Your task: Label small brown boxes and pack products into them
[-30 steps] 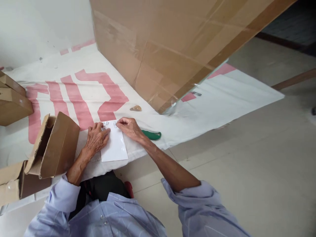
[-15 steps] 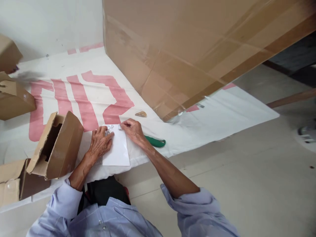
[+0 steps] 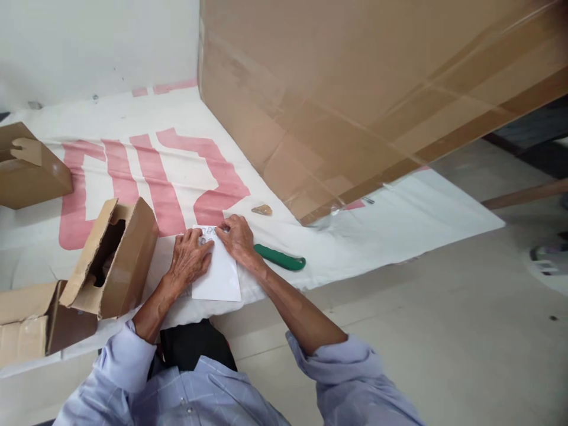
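A small white card (image 3: 220,277) lies on the white and red banner (image 3: 146,171) in front of me. My left hand (image 3: 190,260) rests on the card's left side, fingers bent and pressing down. My right hand (image 3: 238,238) sits at the card's top right corner, its fingertips pinched on something small that I cannot make out. Tiny clear pieces (image 3: 205,232) sit along the card's top edge between the two hands.
A green-handled tool (image 3: 279,258) lies just right of my right hand. A small tan scrap (image 3: 262,209) is beyond it. A huge cardboard box (image 3: 355,94) looms at the upper right. Open small cartons (image 3: 116,255) stand left, another (image 3: 31,168) farther left. Bare floor (image 3: 444,331) spreads right.
The view has shifted, so everything sits slightly further right. Both hands have drawn closer together at the card's top edge. The card stays flat under them.
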`<state>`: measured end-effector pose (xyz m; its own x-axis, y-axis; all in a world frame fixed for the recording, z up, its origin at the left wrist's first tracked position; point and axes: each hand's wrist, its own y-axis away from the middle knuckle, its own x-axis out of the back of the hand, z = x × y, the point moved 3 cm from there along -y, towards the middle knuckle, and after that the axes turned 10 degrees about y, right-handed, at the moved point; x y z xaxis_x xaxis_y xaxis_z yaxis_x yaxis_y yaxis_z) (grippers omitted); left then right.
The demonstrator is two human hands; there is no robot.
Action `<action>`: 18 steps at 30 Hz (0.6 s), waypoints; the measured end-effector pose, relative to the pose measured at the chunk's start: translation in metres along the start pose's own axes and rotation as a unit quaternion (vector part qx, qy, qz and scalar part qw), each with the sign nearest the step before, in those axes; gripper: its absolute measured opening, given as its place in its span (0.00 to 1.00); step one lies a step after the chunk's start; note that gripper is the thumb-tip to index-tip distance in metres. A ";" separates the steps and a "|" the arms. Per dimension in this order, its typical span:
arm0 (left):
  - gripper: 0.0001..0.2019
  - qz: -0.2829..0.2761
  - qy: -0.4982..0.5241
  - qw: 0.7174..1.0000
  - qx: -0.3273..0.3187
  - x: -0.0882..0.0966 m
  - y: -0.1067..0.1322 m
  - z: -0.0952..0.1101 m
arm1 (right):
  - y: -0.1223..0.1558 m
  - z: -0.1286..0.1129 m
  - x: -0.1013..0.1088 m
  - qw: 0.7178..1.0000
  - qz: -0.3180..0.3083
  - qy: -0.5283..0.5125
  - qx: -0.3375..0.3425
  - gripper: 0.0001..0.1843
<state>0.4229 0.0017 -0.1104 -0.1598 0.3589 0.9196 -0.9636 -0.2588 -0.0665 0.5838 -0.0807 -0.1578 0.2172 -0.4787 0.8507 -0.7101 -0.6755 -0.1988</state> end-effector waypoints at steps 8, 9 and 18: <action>0.16 -0.008 0.014 1.000 0.011 0.008 0.005 0.010 | 0.003 -0.017 0.005 0.981 -0.045 0.158 0.100 0.13; 0.17 -0.001 0.014 1.000 0.008 0.011 0.012 0.015 | 0.004 -0.018 0.005 0.980 -0.043 0.162 0.103 0.13; 0.34 0.429 -0.044 0.902 -0.009 0.101 0.176 0.072 | 0.013 -0.014 -0.001 0.986 0.037 0.100 0.129 0.11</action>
<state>0.2521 -0.0724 -0.0009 -0.8319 -0.0393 0.5536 -0.4964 -0.3935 -0.7738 0.5652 -0.0808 -0.1541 0.0173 -0.4295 0.9029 -0.5200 -0.7752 -0.3587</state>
